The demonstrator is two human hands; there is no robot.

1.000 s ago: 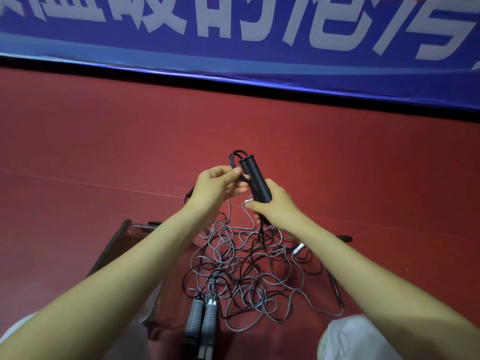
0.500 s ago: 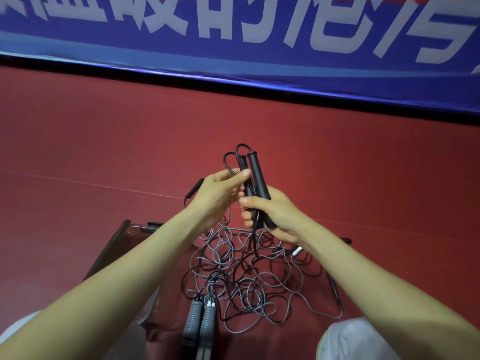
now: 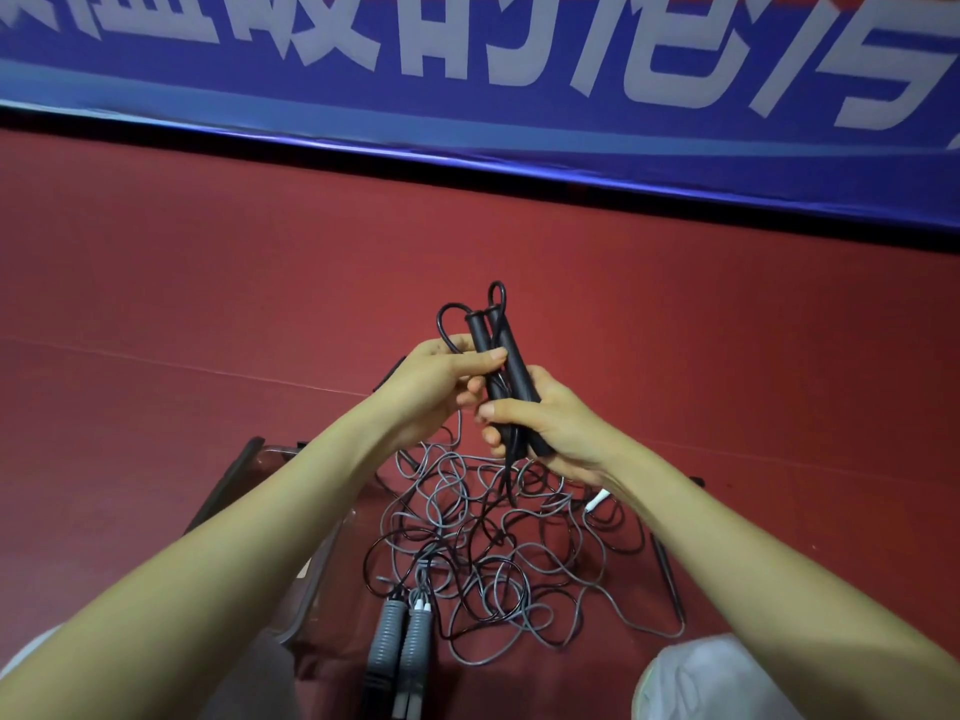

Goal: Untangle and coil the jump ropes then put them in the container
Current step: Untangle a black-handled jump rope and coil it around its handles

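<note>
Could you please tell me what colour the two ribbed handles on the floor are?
The ribbed handles are grey, best seen in the head view.

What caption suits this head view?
The left hand and right hand hold black handles above tangled ropes on a red floor.

Bringing the second black handle (image 3: pixel 480 332) up against the first handle (image 3: pixel 517 371), side by side; closing the right grip (image 3: pixel 561 428) around both; laying the left grip's (image 3: pixel 431 387) thumb across them.

Tangled ropes (image 3: pixel 483 563) and a clear container (image 3: pixel 278 452) crowd the middle; the red floor (image 3: pixel 208 304) lies open either side and beyond
</note>
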